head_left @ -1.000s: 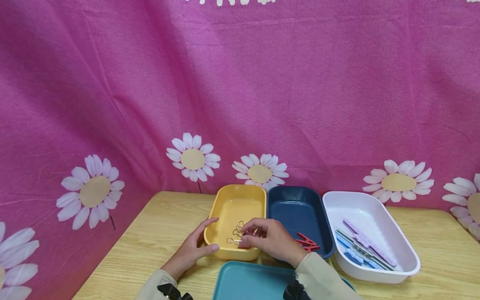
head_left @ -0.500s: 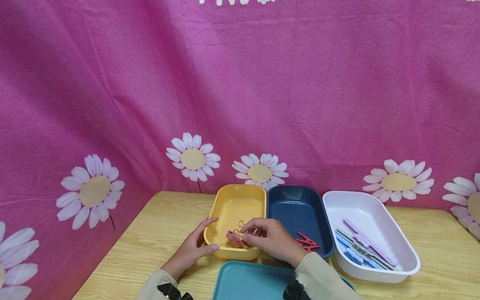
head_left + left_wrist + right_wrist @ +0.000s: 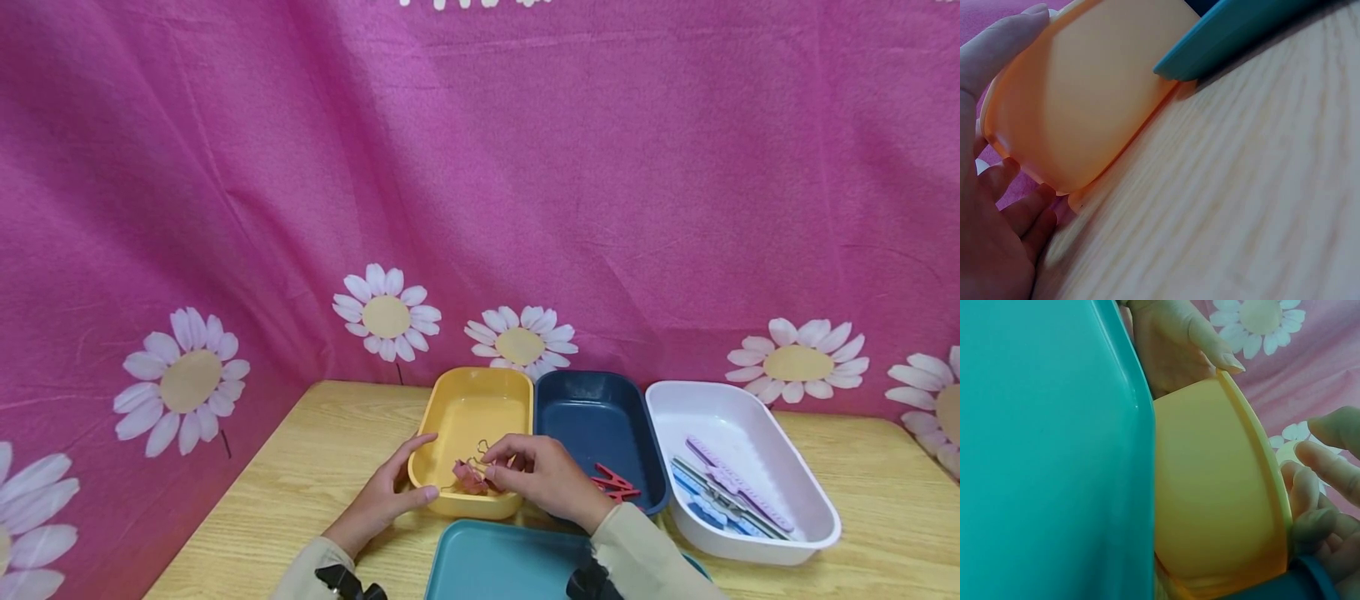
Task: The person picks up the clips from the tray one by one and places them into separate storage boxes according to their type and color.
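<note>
Pink binder clips (image 3: 469, 477) with gold wire handles lie together at the near end of a yellow tray (image 3: 480, 400). My right hand (image 3: 551, 483) is over that tray's near right corner, fingertips right at the clips' wire handles. In the right wrist view its thumb and forefinger stand slightly apart, nothing visible between them; the tray wall hides the clips there. My left hand (image 3: 382, 500) holds the tray's near left corner. Its thumb (image 3: 1007, 40) lies along the rim in the left wrist view, and its other fingers bend against the outer wall.
Beside the yellow tray, a navy tray (image 3: 588, 408) contains red clips (image 3: 615, 482). Farther right, a white tray (image 3: 738, 408) holds purple, blue and grey strips (image 3: 738, 492). A teal tray (image 3: 502, 558) sits in front. Behind the wooden table (image 3: 360, 417) hangs a pink flowered cloth (image 3: 600, 192).
One second ago a pink binder clip hung upright at my right fingertips; it has come down left of them among the other clips. Both hands keep their places.
</note>
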Demonstrator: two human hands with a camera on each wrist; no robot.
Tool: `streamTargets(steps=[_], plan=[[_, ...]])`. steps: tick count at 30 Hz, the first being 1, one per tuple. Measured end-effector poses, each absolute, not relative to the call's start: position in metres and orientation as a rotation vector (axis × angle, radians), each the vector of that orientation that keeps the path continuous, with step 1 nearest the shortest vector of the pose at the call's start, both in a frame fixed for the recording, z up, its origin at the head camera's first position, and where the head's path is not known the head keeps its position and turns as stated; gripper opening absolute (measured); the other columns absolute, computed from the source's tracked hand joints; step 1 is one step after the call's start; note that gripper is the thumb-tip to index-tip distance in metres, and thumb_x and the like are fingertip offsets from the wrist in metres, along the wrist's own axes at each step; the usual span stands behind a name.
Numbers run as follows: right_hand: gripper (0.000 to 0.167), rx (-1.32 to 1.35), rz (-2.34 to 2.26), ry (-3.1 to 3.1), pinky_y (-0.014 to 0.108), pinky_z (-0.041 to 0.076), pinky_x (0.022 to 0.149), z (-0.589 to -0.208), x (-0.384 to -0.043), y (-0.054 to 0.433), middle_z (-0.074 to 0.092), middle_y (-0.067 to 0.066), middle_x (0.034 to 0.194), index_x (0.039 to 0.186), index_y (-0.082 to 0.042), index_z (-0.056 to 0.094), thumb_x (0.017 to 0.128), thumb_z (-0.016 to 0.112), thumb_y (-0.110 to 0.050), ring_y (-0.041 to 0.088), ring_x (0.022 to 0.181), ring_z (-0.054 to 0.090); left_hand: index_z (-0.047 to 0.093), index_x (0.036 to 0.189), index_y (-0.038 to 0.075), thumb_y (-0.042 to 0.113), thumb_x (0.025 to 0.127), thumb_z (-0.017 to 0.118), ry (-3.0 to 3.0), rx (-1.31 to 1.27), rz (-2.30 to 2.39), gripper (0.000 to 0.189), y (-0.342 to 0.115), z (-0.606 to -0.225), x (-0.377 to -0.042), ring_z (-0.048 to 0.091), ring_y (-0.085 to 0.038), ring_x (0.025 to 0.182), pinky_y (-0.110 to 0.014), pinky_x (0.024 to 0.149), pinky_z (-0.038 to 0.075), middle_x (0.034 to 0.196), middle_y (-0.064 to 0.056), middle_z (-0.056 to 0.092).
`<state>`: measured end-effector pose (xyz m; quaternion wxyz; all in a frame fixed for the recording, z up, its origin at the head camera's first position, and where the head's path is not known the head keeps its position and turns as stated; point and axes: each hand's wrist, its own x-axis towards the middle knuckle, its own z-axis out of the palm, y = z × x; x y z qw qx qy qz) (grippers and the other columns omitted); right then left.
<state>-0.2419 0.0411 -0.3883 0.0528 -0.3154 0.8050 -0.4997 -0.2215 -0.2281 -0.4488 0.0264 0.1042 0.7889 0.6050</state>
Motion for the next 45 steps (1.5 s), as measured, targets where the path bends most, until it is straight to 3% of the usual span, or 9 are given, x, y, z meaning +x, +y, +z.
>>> streamTargets(steps=[16,22,29,40,43,45], plan=[[0.02,-1.071,-1.47,2.41,0.027,0.05,0.06,-0.387,-0.239,0.041,0.065,-0.008,0.084,0.103,-0.021,0.073,0.089,0.07,-0.033,0.016,0.071,0.058,0.042,0.142,0.037,0.024,0.086,0.073,2.451,0.298,1.853,0.065,-0.228,-0.448,-0.222,0.022,-0.025,0.144,-0.048,0.115,0.018,0.158,-0.004,0.021],[0.02,-1.126,-1.455,2.375,0.028,0.052,0.063,-0.385,-0.233,0.038,0.066,-0.009,0.085,0.106,-0.02,0.073,0.09,0.069,-0.031,0.015,0.073,0.059,0.041,0.144,0.033,0.025,0.087,0.072,2.47,0.317,1.838,0.066,-0.228,-0.45,-0.222,0.025,-0.028,0.143,-0.051,0.114,0.02,0.159,-0.007,0.02],[0.01,-1.158,-1.44,2.333,0.026,0.049,0.062,-0.382,-0.228,0.036,0.067,-0.009,0.085,0.099,-0.029,0.073,0.089,0.07,-0.029,0.014,0.072,0.057,0.04,0.144,0.032,0.025,0.087,0.072,2.452,0.315,1.834,0.066,-0.228,-0.45,-0.222,0.024,-0.027,0.143,-0.051,0.115,0.019,0.159,-0.005,0.021],[0.015,-1.26,-1.407,2.236,0.025,0.052,0.064,-0.378,-0.22,0.032,0.068,-0.008,0.083,0.102,-0.019,0.071,0.088,0.071,-0.026,0.009,0.071,0.057,0.041,0.144,0.034,0.023,0.088,0.071,2.45,0.325,1.84,0.065,-0.228,-0.45,-0.222,0.026,-0.026,0.142,-0.05,0.115,0.018,0.158,-0.005,0.022],[0.015,-1.313,-1.394,2.208,0.034,0.049,0.089,-0.378,-0.218,0.03,0.067,-0.009,0.079,0.101,-0.02,0.07,0.088,0.071,-0.027,0.007,0.069,0.058,0.04,0.145,0.032,0.022,0.088,0.071,2.441,0.332,1.846,0.065,-0.229,-0.449,-0.221,0.024,-0.025,0.143,-0.05,0.115,0.017,0.158,-0.004,0.022],[0.016,-1.33,-1.379,2.182,0.046,0.035,0.107,-0.377,-0.217,0.03,0.066,-0.01,0.078,0.102,-0.019,0.07,0.088,0.071,-0.027,0.007,0.069,0.058,0.04,0.145,0.03,0.021,0.088,0.071,2.441,0.343,1.85,0.066,-0.229,-0.448,-0.221,0.025,-0.025,0.142,-0.05,0.115,0.017,0.158,-0.004,0.023]])
